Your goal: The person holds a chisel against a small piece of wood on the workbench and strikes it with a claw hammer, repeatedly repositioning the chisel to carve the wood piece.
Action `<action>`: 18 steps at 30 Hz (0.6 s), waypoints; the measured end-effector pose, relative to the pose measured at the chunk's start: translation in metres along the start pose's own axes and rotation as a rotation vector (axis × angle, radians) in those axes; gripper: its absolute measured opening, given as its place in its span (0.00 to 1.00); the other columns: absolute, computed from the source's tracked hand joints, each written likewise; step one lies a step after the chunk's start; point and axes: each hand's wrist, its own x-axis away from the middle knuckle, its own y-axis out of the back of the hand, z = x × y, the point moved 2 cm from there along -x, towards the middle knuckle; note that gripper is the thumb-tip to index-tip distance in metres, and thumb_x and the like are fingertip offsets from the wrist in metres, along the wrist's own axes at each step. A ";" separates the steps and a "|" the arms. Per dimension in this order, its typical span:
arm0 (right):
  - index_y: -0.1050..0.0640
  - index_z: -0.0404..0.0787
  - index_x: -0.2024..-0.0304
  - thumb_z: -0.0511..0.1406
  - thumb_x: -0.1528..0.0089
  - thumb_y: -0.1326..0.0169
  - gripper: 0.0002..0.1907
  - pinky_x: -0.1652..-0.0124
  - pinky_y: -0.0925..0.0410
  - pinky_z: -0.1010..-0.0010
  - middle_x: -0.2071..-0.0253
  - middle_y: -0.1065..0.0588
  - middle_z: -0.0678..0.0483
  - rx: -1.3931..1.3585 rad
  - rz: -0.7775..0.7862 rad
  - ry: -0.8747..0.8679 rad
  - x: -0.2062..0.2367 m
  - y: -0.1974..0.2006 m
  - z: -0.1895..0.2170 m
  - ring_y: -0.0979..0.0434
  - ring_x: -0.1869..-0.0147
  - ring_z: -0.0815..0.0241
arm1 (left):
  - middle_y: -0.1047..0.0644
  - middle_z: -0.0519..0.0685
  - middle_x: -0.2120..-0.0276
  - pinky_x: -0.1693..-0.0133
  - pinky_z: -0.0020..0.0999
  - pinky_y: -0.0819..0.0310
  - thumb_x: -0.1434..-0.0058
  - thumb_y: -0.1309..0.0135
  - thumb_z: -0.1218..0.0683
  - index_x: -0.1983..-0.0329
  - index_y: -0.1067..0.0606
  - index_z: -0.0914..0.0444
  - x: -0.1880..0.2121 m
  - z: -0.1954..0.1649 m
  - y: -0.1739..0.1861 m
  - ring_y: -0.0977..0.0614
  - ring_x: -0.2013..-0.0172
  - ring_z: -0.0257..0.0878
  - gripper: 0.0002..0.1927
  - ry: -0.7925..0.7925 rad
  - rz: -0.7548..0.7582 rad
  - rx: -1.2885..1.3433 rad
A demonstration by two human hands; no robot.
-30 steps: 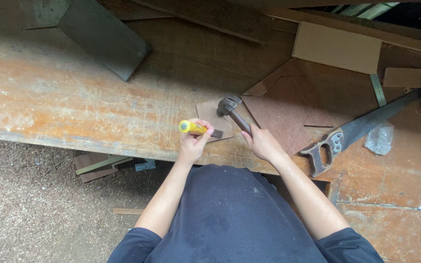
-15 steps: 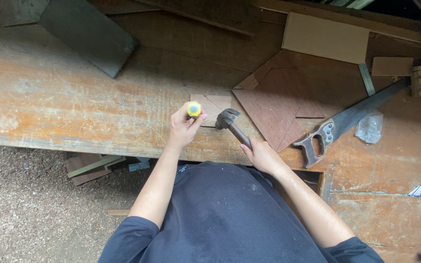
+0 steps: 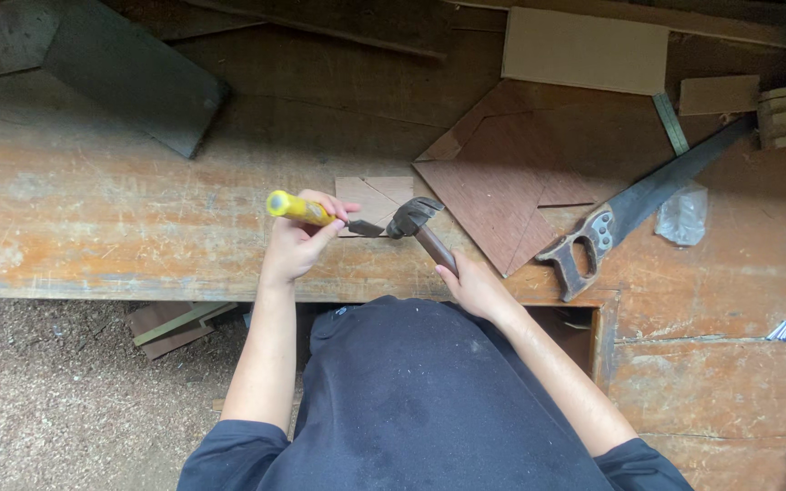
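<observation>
Chisel (image 3: 320, 215), yellow-handled, sits in the left hand (image 3: 297, 245), whose fingers are wrapped tight round the handle so that only the yellow butt end sticks out past the knuckles on the far side from the body. Its dark blade runs out from the thumb side toward the right hand and meets a small pale wooden piece (image 3: 373, 198) lying flat on the workbench (image 3: 93, 218) just beyond the fingertips. Right at the blade's tip is the metal head of a claw hammer (image 3: 416, 218), touching or all but touching it; which of the two cannot be told. The hammer's brown handle slants back from the head into the right hand (image 3: 473, 286), which is closed round the lower end of it, nearer the body than the left hand.

Just past the right hand, on the side away from the left, lies a reddish-brown triangular board (image 3: 511, 182), one edge close beside the pale piece. Farther out that way a handsaw (image 3: 634, 214) rests on the bench, its handle toward the body and its blade slanting away. A crumpled clear plastic bag (image 3: 681, 216) lies beside the saw blade. Well beyond both hands a pale rectangular board (image 3: 584, 50) lies flat, and far out past the left hand a grey slab (image 3: 134, 82) rests on the bench.
</observation>
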 end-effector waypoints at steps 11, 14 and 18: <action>0.28 0.37 0.45 0.47 0.31 0.55 0.22 0.54 0.28 0.52 0.62 0.21 0.38 0.025 0.007 0.025 -0.004 0.006 -0.005 0.18 0.56 0.41 | 0.22 0.48 0.62 0.48 0.42 0.19 0.41 0.44 0.71 0.63 0.27 0.63 -0.003 0.008 0.009 0.15 0.51 0.46 0.10 -0.063 -0.112 -0.015; 0.28 0.37 0.46 0.47 0.30 0.56 0.22 0.54 0.28 0.52 0.62 0.20 0.38 0.041 0.036 0.005 -0.006 0.008 -0.005 0.18 0.57 0.41 | 0.22 0.48 0.62 0.48 0.42 0.19 0.41 0.44 0.71 0.63 0.27 0.63 -0.004 0.009 0.011 0.15 0.53 0.45 0.11 -0.089 -0.141 0.016; 0.29 0.39 0.45 0.48 0.30 0.57 0.22 0.55 0.27 0.53 0.62 0.20 0.40 0.059 0.076 -0.012 -0.008 0.009 -0.005 0.17 0.58 0.44 | 0.23 0.49 0.63 0.49 0.44 0.17 0.41 0.44 0.72 0.64 0.28 0.63 -0.004 0.010 0.014 0.15 0.54 0.46 0.12 -0.053 -0.194 0.023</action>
